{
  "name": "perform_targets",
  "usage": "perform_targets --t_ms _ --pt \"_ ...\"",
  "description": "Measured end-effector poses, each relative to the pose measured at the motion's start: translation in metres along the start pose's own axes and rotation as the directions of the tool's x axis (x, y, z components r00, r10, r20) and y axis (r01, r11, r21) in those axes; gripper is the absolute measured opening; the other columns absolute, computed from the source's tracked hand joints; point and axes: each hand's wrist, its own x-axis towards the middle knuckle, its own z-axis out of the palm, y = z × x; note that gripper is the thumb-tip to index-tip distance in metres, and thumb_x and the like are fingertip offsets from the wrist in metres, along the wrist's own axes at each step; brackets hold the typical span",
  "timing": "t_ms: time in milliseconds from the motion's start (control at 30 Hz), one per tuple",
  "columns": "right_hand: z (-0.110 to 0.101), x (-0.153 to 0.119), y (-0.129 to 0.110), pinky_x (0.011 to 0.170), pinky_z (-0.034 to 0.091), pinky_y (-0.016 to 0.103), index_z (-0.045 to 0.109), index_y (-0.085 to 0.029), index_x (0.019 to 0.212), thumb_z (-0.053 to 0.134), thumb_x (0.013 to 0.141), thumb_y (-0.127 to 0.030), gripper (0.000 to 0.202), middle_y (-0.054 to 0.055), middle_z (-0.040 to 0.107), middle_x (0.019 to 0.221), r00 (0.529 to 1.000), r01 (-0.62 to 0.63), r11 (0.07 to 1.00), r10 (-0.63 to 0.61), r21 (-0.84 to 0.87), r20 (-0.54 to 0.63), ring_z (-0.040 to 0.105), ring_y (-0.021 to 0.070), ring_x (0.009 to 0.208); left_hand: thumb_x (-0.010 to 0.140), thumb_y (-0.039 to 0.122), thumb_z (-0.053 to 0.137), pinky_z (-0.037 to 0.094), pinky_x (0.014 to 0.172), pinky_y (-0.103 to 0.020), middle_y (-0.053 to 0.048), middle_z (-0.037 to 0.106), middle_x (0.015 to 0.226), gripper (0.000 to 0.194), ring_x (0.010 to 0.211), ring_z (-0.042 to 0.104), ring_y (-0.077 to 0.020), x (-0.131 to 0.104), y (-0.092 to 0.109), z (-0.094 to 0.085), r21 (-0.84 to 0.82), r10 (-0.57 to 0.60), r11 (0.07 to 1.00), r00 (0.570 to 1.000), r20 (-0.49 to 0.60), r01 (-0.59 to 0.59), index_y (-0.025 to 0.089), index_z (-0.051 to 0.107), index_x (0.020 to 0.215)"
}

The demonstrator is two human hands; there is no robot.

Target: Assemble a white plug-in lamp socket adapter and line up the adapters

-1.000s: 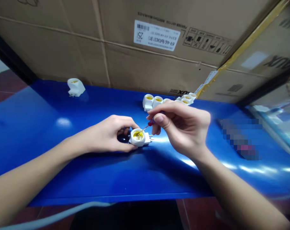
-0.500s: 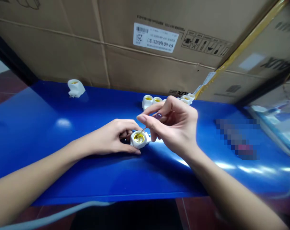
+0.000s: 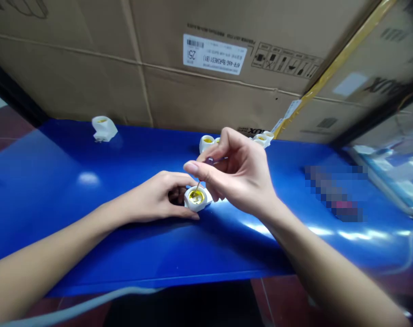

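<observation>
My left hand (image 3: 165,195) grips a white lamp socket (image 3: 192,207) on the blue tabletop, fingers behind it and thumb along its near side. The socket's round mouth faces up and shows a yellow metal lining. Over it, my right hand (image 3: 235,170) is closed on a small screwdriver (image 3: 209,161) with a dark handle. The thin shaft slants down into the socket's mouth. Just where the tip touches inside cannot be made out. My right fingers partly hide the handle and the sockets behind.
More white lamp sockets (image 3: 206,144) stand at the back, some behind my right hand. Another socket (image 3: 104,128) sits at the back left. Large cardboard boxes (image 3: 206,95) wall off the far edge of the blue table (image 3: 141,254). A pale cable (image 3: 100,299) runs below the front edge.
The screwdriver stands steeper now, and my right hand has shifted slightly left and up over the socket. My left hand still holds the socket in place. The whole view has moved a little.
</observation>
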Motion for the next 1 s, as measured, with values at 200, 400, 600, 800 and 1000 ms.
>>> perform_targets --t_ms 200,400,600,800,1000 --pt "-0.002 0.002 -0.003 0.052 0.060 0.025 0.065 -0.021 0.101 0.084 0.094 -0.055 0.040 0.001 0.074 0.093 0.992 -0.022 0.999 0.025 -0.026 0.127 0.068 0.0104 0.058 0.087 0.055 0.088 0.041 0.060 -0.025 0.002 0.064 0.078 0.041 0.067 0.054 -0.0137 0.000 -0.001 0.000 -0.047 -0.017 0.999 1.000 0.007 0.017 0.020 0.077 0.104" --pt "0.000 0.001 -0.003 0.047 0.057 0.025 0.062 -0.024 0.100 0.095 0.081 -0.058 0.051 -0.002 0.073 0.086 0.996 -0.079 0.997 0.079 0.014 0.049 0.067 0.0119 0.055 0.085 0.056 0.089 0.044 0.062 -0.026 0.000 0.067 0.087 0.048 0.072 0.056 -0.0154 0.001 -0.003 0.004 -0.001 -0.013 1.000 1.000 -0.027 0.013 0.019 0.075 0.111" --pt "-0.005 0.001 -0.009 0.055 0.062 0.028 0.069 -0.021 0.102 0.085 0.092 -0.058 0.041 0.001 0.075 0.087 0.986 -0.076 0.997 0.075 -0.001 0.151 0.073 0.0142 0.060 0.088 0.052 0.087 0.051 0.068 -0.026 -0.002 0.070 0.097 0.041 0.082 0.064 -0.0180 -0.001 0.003 -0.001 -0.088 -0.025 0.996 0.999 0.031 0.027 0.021 0.070 0.109" --pt "0.000 -0.001 0.002 0.040 0.050 0.024 0.052 -0.025 0.085 0.097 0.078 -0.058 0.055 -0.004 0.066 0.073 0.997 -0.080 0.997 0.080 0.023 -0.001 0.064 0.0124 0.049 0.091 0.050 0.083 0.049 0.064 -0.025 0.001 0.069 0.084 0.037 0.073 0.062 -0.0157 -0.001 0.003 -0.002 -0.090 -0.055 0.994 0.997 0.058 0.060 0.021 0.073 0.112" --pt "0.002 -0.006 0.002 0.038 0.046 0.023 0.049 -0.025 0.082 0.096 0.081 -0.053 0.055 -0.005 0.062 0.073 0.999 -0.041 0.999 0.040 -0.021 -0.017 0.061 0.0104 0.048 0.076 0.057 0.096 0.058 0.093 -0.038 -0.007 0.075 0.118 0.065 0.110 0.068 -0.0288 -0.002 -0.006 -0.002 0.048 0.038 0.998 0.998 -0.054 -0.035 0.025 0.073 0.127"
